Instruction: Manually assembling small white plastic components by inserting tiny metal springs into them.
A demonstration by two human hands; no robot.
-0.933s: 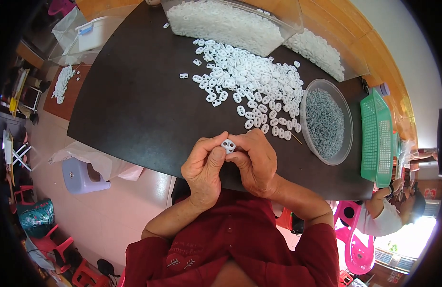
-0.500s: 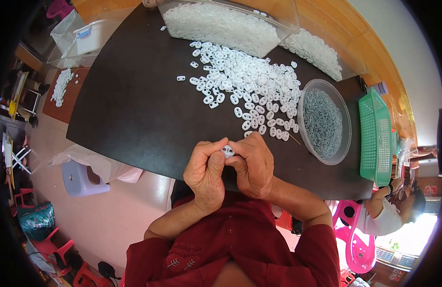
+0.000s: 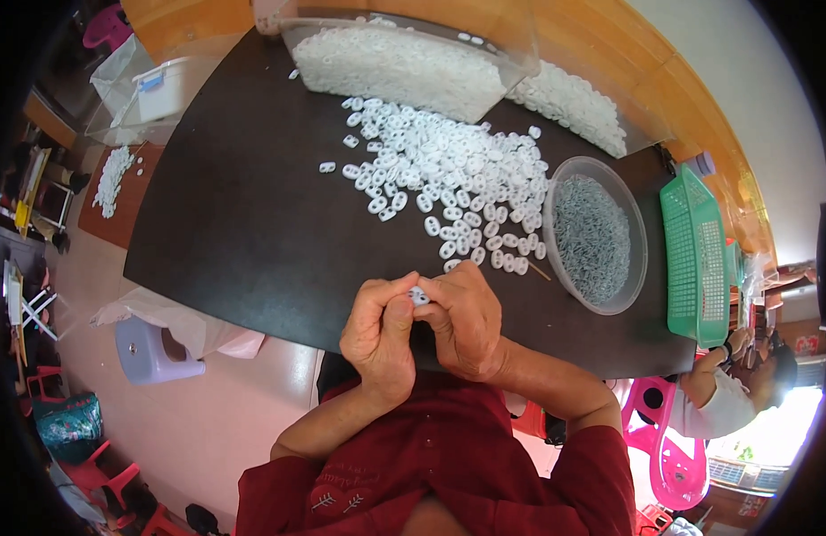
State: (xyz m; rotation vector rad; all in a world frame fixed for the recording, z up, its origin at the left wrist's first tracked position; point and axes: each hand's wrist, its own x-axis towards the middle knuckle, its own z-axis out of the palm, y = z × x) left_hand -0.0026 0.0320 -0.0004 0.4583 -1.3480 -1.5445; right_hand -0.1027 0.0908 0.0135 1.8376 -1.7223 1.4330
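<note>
Dark and matte, the surface [image 3: 252,232] fills the middle of the head view, curved by the lens, with pale floor below its near edge and an orange wall behind.

Close to that near edge, the left hand [image 3: 377,335] and right hand [image 3: 462,317] meet, fingertips pressed together around a small white plastic piece [image 3: 419,296]. Each grip is narrow and pinched on that piece; most of it is hidden by the fingers, so its exact shape cannot be told. Done well, this kind of pinch probably wants the piece held square between both thumbs and forefingers, low over the surface so a slip does not send it to the floor.

Just beyond the hands lies a loose heap of white plastic rings [image 3: 440,179], spreading toward a clear plastic bin [image 3: 404,54] full of the same parts. Right of the heap stands a round clear bowl [image 3: 594,237] of small grey metal pieces, with a thin wooden stick [image 3: 538,269] beside its rim. A green mesh basket [image 3: 694,255] sits further right.

Around the room: a lavender stool [image 3: 154,353] under the surface's left corner, a pink plastic chair [image 3: 672,447] at the right, and another person's arm [image 3: 712,393] near the basket.
</note>
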